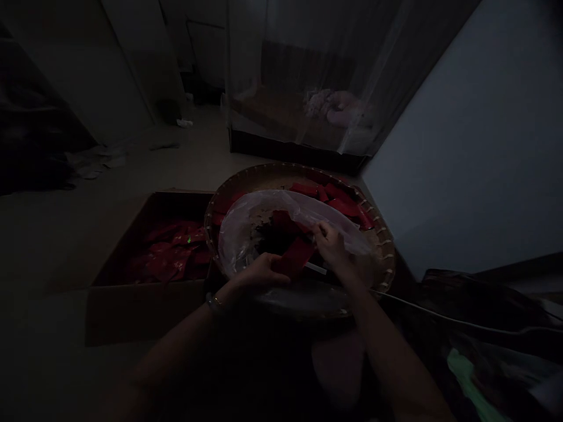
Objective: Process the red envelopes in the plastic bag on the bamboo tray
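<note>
A flat red packet [297, 258] is tilted above the plastic-lined basket. My left hand [261, 271] grips its lower left part, with the thumb along its near edge. At the packet's upper right end, the fingers of my right hand [329, 241] are closed in a pinch; the dim light hides the exact contact. Under both hands, a clear plastic bag [237, 225] lies spread open in a round woven basket [209, 225]. Inside the bag are a dark loose heap [270, 239] and another red piece [285, 221].
More red packets [343, 202] lie along the basket's far side. To the left stands an open cardboard box [123, 310] holding many red packets [167, 255]. A pale wall [484, 146] rises at right, near a thin white cord [448, 316]. Behind is a sheet-draped bed-like frame [285, 111].
</note>
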`<state>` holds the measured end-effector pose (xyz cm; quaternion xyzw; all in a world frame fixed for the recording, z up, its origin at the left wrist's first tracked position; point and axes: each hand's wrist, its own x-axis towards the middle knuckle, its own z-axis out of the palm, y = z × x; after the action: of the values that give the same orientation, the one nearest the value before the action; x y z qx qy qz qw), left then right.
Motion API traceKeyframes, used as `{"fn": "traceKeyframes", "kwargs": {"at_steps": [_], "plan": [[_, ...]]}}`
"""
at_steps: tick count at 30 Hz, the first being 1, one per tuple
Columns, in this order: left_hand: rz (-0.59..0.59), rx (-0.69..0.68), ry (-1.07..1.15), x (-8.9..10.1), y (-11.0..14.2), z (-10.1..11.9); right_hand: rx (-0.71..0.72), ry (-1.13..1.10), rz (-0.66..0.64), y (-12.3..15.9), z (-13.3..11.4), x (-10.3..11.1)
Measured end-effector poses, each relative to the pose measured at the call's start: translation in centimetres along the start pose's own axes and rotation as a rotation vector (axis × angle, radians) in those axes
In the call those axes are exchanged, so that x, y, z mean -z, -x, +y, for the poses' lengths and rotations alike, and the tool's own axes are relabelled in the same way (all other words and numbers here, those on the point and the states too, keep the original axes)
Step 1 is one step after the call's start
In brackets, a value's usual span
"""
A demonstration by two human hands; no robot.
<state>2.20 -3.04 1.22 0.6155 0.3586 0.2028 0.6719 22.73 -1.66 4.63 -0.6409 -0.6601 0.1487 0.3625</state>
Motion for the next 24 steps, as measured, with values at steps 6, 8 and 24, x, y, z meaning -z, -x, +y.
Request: {"fn": "traceKeyframes", "kwargs": {"at_steps": [6,8,24], "plan": [[0.099,-0.005,0.167,-0.4,-0.3,-0.2,0.092,0.361,-0.594,3.8,3.7,2.0],[0.092,-0.023,0.197,-0.3,-0.4,-0.4,0.076,0.455,-0.609,4.7,3.9,2.1],[0.077,-0.029,0.160,-0.2,-0.9,-1.2,-0.142,0.048,-0.477,4.4,5.1,3.9]]}}
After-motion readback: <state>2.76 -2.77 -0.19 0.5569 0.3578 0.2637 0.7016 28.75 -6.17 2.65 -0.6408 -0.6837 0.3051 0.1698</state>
